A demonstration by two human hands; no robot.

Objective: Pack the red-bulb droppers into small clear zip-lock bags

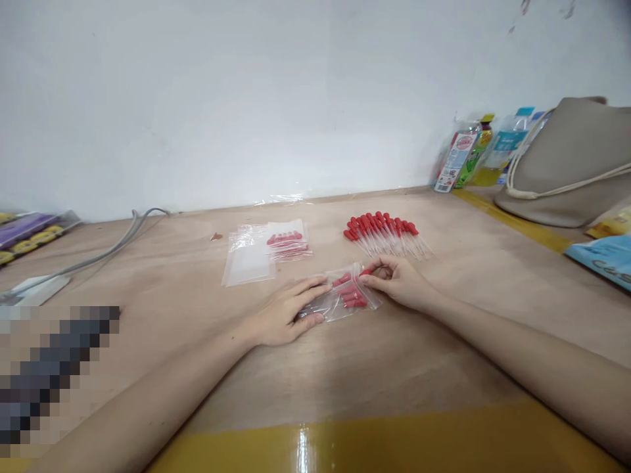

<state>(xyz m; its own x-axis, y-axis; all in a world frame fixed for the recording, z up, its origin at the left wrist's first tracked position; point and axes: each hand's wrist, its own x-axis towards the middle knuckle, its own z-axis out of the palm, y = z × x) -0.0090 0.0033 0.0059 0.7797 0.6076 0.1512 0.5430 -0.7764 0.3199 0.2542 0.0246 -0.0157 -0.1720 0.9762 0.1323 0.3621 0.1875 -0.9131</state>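
A clear zip bag lies on the wooden table with several red-bulbed droppers inside. My left hand rests on the bag's closed end, its fingers stretched out over the plastic. At the bag's mouth, my right hand pinches the red bulb of a dropper; its stem is hard to make out through the plastic. Beyond my right hand, loose droppers lie in a fanned pile, bulbs pointing away from me. Flat bags are stacked at the back, partly under bags of packed droppers.
Bottles and a carton stand against the wall at the right, beside a beige drawstring bag. A blue packet lies at the right edge. A grey cable crosses the left side. Yellow tape covers the front edge.
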